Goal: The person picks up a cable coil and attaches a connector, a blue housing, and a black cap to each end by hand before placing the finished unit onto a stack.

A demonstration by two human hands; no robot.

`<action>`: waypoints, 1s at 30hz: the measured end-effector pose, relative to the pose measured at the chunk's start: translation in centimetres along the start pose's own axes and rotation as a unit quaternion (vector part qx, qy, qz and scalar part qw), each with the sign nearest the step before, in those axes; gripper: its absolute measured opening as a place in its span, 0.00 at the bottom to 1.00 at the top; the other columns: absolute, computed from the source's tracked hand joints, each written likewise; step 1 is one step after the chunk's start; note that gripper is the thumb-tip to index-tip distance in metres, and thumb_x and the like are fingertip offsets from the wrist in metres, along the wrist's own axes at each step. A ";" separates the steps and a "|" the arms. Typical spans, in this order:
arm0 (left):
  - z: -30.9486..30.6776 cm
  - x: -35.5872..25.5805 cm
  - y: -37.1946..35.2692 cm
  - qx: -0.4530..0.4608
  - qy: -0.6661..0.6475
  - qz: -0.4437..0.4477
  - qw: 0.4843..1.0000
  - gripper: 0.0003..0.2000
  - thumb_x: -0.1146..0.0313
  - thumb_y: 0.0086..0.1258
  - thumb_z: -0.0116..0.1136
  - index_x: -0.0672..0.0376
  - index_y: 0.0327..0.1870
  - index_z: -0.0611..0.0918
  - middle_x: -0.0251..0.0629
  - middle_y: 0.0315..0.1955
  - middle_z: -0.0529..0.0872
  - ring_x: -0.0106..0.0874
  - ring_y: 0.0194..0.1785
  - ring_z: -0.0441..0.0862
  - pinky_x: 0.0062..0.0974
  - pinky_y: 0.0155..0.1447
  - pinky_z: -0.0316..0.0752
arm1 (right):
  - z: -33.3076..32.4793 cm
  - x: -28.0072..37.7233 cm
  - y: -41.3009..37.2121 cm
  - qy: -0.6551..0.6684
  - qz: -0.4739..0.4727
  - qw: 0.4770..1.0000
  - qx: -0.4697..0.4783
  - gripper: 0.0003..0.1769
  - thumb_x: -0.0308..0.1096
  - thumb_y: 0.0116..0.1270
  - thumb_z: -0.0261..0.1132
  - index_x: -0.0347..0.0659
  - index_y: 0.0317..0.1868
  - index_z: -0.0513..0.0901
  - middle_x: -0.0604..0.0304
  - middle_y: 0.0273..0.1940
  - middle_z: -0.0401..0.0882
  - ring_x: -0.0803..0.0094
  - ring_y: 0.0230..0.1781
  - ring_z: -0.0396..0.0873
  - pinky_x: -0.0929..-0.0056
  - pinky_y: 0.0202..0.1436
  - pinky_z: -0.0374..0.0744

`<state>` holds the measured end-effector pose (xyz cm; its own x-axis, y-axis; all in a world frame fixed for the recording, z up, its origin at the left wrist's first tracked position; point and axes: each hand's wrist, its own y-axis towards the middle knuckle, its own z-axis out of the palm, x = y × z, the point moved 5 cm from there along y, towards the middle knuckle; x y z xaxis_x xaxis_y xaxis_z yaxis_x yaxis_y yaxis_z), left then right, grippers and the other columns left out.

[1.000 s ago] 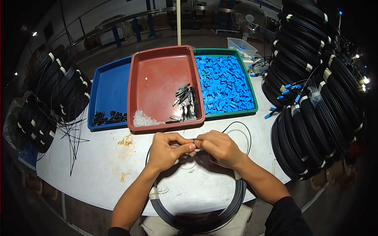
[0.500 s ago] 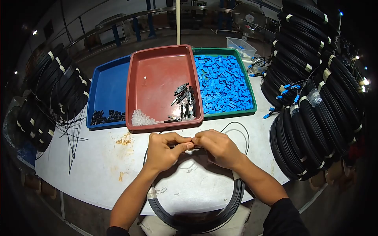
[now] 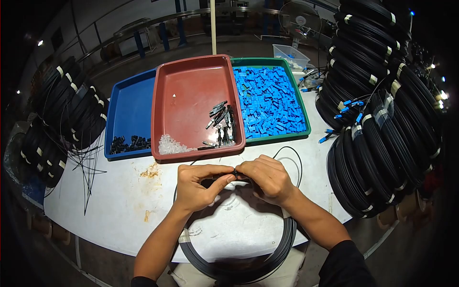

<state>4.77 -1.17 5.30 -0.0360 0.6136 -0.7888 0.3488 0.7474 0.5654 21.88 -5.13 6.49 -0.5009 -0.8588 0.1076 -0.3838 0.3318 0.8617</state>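
My left hand [image 3: 198, 188] and my right hand [image 3: 268, 178] meet above the white table, fingertips pinched together. Between them shows a small black connector part [image 3: 235, 172], mostly covered by the fingers. A coil of black cable [image 3: 229, 276] lies below my hands at the table's near edge, bound with pale tape. One loop of thin cable [image 3: 300, 165] arcs up beside my right hand. Just beyond my hands, the red tray [image 3: 191, 91] holds black connector pieces [image 3: 224, 125] and small clear sleeves [image 3: 171, 146].
Behind the red tray, a blue tray [image 3: 129, 91] carries small black parts and a green tray [image 3: 307, 125] carries many blue pieces [image 3: 270, 103]. Stacked cable coils stand at left [image 3: 76, 103] and right [image 3: 377, 162]. Brown stains mark the tabletop [image 3: 114, 196].
The fingertips have shifted slightly apart, and the black part between them now shows. My left thumb has straightened a little. The view has moved slightly.
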 end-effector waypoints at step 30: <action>0.7 -1.4 -0.3 0.042 0.194 0.168 0.966 0.05 0.78 0.59 0.73 0.63 0.36 0.92 0.42 0.32 0.93 0.32 0.28 0.91 0.24 0.32 0.85 | 1.1 -1.7 -0.9 0.146 0.301 0.934 0.128 0.09 0.23 0.62 0.69 0.35 0.44 0.84 0.47 0.33 0.84 0.56 0.32 0.86 0.62 0.35 0.81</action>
<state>5.39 -2.41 6.09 -0.2490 0.8796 -0.4053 0.4759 0.4756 0.7399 22.23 -3.58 5.04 -0.4679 -0.5438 0.6967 -0.2921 0.8391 0.4588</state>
